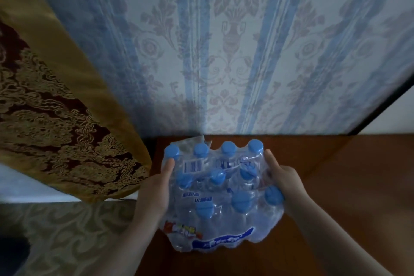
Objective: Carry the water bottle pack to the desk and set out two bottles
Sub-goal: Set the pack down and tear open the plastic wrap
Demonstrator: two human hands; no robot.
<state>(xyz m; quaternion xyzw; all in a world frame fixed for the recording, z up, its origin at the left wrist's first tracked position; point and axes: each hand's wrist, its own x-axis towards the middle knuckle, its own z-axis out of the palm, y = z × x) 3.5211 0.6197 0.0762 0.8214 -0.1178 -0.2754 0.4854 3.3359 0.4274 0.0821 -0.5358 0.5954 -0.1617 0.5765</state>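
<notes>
The water bottle pack [220, 195] is between the two hands, over the near left part of the brown wooden bench [331, 186]. The picture does not show clearly if its bottom rests on the bench or is just above it. The left hand [154, 192] presses flat against the left side of the pack, the fingers wrapped under and around the plastic, and the thumb [168, 167] points up beside a blue cap at the far left corner. The right hand [284, 186] grips the right side in the same way; its thumb lies along the upper right edge of the wrap, and a blue cap [273, 195] shows just inside its palm. Both hands are therefore closed on the pack, one on each side.

The bottles are clear, with blue caps, and stand in rows inside a transparent shrink wrap. A white barcode label [193, 166] is on the top of the wrap, near the left thumb. A blue band with white letters [226, 241] runs along the side of the pack nearest to the person, below both hands.

Beyond the hands rises a wall with blue stripes and a pale flower pattern [224, 51]. To the left of the left hand hangs a gold and dark red patterned fabric [56, 119], and below that hand is a pale patterned floor [67, 231].
</notes>
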